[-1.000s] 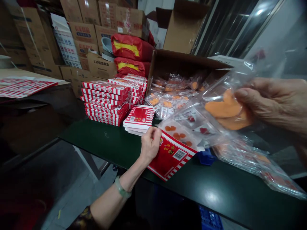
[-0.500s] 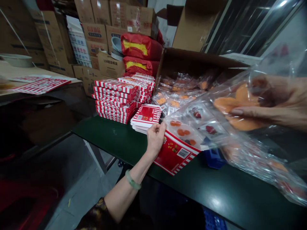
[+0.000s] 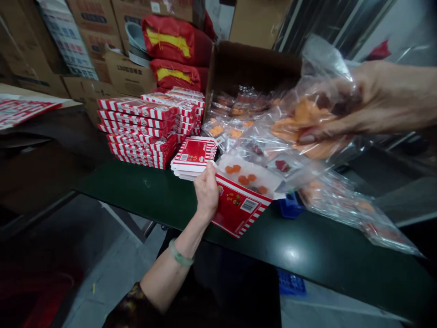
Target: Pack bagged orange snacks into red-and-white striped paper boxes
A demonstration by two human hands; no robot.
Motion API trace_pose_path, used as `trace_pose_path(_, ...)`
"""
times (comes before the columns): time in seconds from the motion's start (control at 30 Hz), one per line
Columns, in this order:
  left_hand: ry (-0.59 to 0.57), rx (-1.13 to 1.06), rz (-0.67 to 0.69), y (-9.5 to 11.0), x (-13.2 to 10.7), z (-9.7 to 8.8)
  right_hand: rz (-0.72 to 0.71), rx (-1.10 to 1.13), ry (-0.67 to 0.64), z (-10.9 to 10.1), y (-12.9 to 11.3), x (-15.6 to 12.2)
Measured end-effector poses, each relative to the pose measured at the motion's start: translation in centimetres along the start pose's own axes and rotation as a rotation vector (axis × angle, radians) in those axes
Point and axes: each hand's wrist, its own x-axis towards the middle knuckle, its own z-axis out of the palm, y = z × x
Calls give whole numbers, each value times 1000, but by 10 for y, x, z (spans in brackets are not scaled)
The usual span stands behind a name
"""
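My left hand [image 3: 206,189] is closed on the upper left edge of a red box [image 3: 239,207] with white stripes and a barcode, tilted over the green table. At its top edge a pale surface shows several orange spots; whether these are printed or lie inside I cannot tell. My right hand [image 3: 351,102], closed, grips a clear plastic bag [image 3: 297,120] with orange pieces in it, above and right of the box. The bag's lower part hangs down to the box's top edge. Left of the box lies a pile of flat red-striped boxes [image 3: 193,152].
Stacks of striped boxes [image 3: 136,132] stand on the green table [image 3: 143,187]. Behind is an open carton [image 3: 252,64] of clear packets [image 3: 227,127]. More packets [image 3: 341,207] lie to the right, by a blue container [image 3: 290,205]. Red bundles [image 3: 177,43] and cartons rise behind.
My view has shifted, so the table things sit further left and higher. My right hand has moved left and closer above the box with the bag. My left hand keeps its grip.
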Motion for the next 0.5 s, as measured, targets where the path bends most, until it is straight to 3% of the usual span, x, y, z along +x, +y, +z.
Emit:
trace_pose_path(0.23,-87,-116,-22,2,3,-4,155,-129,-57,11,-30,16)
trace_pose_path(0.43,-43,64,133,15,3,-8,223,-78,-85,17,-39,17)
trace_pose_path(0.5,-42,112,166,21,4,-9,186,145,154,18,-36,12)
